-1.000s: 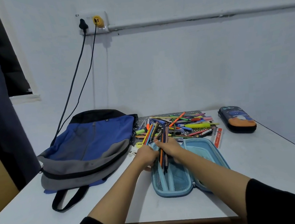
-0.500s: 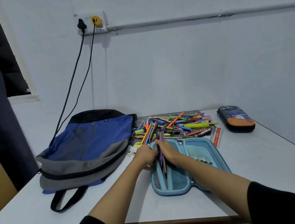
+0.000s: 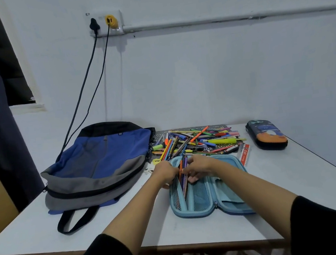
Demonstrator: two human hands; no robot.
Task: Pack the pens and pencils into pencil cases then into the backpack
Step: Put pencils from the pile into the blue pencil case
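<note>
1. The pencils (image 3: 183,176), a small bundle, sit in the left half of the open case (image 3: 193,214). Their long axis runs away from the person, with the near ends down in the mesh pocket.
2. The right hand (image 3: 198,165) curls its fingers round the bundle.
3. The left hand (image 3: 165,172) is curled at the case's left rim, against the bundle; what it grips I cannot tell.
4. The backpack (image 3: 96,167) lies left of the case.

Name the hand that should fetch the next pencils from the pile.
Right, probably. Both hands hold pencils in the blue case, but the right hand sits directly before the pile; the left hand lies nearer the backpack.
</note>
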